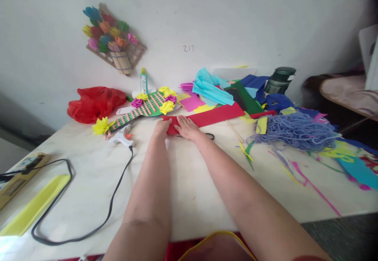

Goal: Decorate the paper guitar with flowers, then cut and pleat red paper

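A craft workspace: red paper [218, 115], yarn [295, 131] and a glue gun [122, 136] lie on the desk [191, 190], craft flowers [105, 27] on the wall [230, 24].

Red strip [218, 115] matt, paper-like; tabletop [191, 190] smooth, slightly glossy; red bag [96, 104] crinkled plastic

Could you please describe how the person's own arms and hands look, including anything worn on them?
The left hand and right hand wear no gloves, and both forearms are bare, with no watch or bracelet visible. A reddish edge by the right arm may be a sleeve. Rings or nail details are too small to tell.
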`<state>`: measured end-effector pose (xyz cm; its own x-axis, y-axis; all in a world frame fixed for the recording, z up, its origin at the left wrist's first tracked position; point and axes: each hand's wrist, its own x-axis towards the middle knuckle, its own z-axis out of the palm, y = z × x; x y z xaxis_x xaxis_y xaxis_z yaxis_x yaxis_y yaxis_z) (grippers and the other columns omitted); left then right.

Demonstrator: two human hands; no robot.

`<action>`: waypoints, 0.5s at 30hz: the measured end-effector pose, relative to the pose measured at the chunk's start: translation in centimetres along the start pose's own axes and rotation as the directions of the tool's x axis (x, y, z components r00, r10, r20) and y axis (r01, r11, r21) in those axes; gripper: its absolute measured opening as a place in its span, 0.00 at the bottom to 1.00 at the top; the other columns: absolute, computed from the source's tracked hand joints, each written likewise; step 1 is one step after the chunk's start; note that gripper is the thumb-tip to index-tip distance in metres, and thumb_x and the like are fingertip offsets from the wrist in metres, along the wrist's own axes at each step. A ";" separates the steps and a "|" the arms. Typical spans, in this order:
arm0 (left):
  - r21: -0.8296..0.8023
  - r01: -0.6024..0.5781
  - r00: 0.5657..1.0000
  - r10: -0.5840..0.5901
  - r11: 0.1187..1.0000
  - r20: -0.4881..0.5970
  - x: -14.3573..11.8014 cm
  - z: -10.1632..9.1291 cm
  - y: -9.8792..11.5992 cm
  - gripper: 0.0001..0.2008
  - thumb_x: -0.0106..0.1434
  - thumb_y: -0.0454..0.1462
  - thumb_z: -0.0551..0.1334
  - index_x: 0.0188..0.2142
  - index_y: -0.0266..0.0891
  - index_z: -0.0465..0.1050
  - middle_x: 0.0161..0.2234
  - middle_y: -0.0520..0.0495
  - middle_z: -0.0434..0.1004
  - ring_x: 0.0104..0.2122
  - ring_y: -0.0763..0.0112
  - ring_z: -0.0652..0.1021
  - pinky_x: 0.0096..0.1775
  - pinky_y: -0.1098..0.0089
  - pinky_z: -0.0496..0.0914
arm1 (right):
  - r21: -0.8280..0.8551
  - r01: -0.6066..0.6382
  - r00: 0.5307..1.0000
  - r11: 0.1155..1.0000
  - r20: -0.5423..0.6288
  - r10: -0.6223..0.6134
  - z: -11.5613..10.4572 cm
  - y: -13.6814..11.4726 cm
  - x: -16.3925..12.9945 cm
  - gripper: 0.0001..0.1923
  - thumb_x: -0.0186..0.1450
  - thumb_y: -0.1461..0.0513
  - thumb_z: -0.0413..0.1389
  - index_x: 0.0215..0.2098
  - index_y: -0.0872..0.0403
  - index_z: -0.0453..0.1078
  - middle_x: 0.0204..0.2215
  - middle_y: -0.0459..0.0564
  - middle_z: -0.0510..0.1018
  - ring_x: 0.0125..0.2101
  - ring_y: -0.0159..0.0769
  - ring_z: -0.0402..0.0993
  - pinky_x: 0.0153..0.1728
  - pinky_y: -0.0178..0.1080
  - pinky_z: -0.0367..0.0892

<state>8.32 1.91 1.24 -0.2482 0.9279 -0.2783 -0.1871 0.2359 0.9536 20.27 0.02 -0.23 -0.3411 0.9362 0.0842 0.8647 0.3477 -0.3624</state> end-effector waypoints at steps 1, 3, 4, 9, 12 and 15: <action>0.012 -0.012 1.000 0.012 1.000 0.001 0.0 0.0 -0.1 0.05 0.54 0.29 0.61 0.23 0.36 0.68 0.21 0.46 0.72 0.25 0.67 0.76 0.30 0.69 0.71 | -0.007 0.019 1.000 1.000 -0.022 -0.019 -0.1 -0.1 -0.1 0.35 0.67 0.51 0.32 0.65 0.64 0.39 0.65 0.55 0.42 0.64 0.39 0.35 0.61 0.43 0.35; 0.028 -0.024 1.000 0.024 0.999 0.010 0.2 -0.1 -0.2 0.04 0.54 0.29 0.61 0.24 0.35 0.69 0.21 0.47 0.72 0.25 0.68 0.76 0.30 0.69 0.71 | -0.025 0.072 0.995 0.997 -0.069 -0.074 -0.2 -0.3 -0.5 0.34 0.67 0.52 0.34 0.65 0.63 0.39 0.65 0.54 0.41 0.64 0.38 0.34 0.61 0.42 0.34; 0.027 -0.027 1.000 0.027 0.999 0.014 0.3 -0.1 -0.2 0.03 0.53 0.30 0.61 0.24 0.35 0.69 0.21 0.47 0.72 0.26 0.67 0.76 0.30 0.69 0.71 | -0.032 0.099 0.991 0.995 -0.084 -0.101 -0.3 -0.4 -0.6 0.33 0.67 0.52 0.34 0.65 0.63 0.39 0.65 0.53 0.40 0.64 0.37 0.34 0.61 0.41 0.33; 0.050 -0.023 1.000 0.024 0.999 -0.020 0.5 0.0 -0.4 0.03 0.51 0.31 0.64 0.25 0.35 0.70 0.24 0.44 0.75 0.27 0.64 0.77 0.31 0.67 0.71 | -0.012 0.107 0.994 0.994 0.012 -0.106 0.0 -0.8 -0.8 0.33 0.67 0.52 0.33 0.65 0.62 0.39 0.65 0.52 0.40 0.64 0.35 0.34 0.61 0.42 0.36; 0.048 -0.020 0.999 0.021 0.999 -0.026 0.5 0.0 -0.4 0.03 0.52 0.31 0.63 0.25 0.36 0.69 0.26 0.44 0.75 0.28 0.65 0.77 0.31 0.67 0.71 | -0.013 0.063 0.997 0.998 0.054 -0.062 0.2 -0.8 -0.6 0.34 0.67 0.51 0.31 0.65 0.61 0.38 0.65 0.52 0.40 0.64 0.37 0.33 0.61 0.43 0.34; 0.005 -0.010 1.000 0.010 1.000 -0.023 0.7 -0.1 -0.4 0.04 0.53 0.32 0.62 0.24 0.36 0.68 0.25 0.43 0.75 0.28 0.63 0.78 0.31 0.66 0.71 | -0.021 0.033 0.998 0.999 0.061 -0.032 0.3 -1.0 -0.5 0.35 0.66 0.49 0.31 0.65 0.61 0.38 0.65 0.52 0.39 0.64 0.39 0.31 0.61 0.44 0.33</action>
<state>8.16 2.47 0.64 -0.2717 0.9235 -0.2710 -0.1803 0.2277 0.9569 19.48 -0.81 -0.25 -0.3902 0.9199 0.0394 0.8605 0.3796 -0.3399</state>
